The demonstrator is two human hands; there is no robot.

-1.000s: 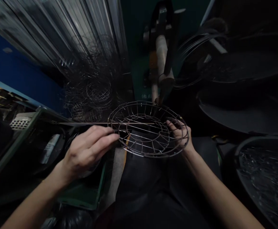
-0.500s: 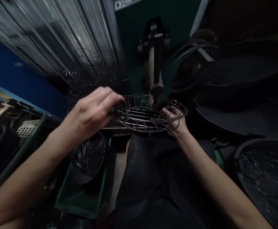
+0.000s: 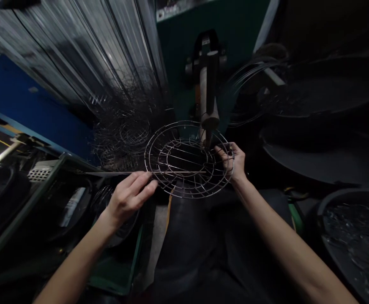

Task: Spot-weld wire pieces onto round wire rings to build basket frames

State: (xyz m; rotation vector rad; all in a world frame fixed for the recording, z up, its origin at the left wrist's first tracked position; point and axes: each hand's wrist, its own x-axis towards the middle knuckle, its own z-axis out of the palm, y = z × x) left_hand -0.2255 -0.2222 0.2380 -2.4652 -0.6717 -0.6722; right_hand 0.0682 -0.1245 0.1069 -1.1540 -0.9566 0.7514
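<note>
Round wire frame (image 3: 188,158) sits level between both hands, close to a metal cylinder (image 3: 210,120). The right hand (image 3: 235,162) grasps its edge; whether the fingers of the left hand (image 3: 131,195) pinch the opposite rim, I can't tell. A loose right hold could tip it against the cylinder.

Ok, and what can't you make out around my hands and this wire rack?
All in the head view:
- Left hand: dim light and blur hide whether it grips or merely touches the wire rack.
- Right hand: crossing wires and shadow partly hide its hold.
- Lettering on the green machine: too small and dim to read.
- Lower right tub: cut off by the picture's edge; contents too dark to identify.
</note>
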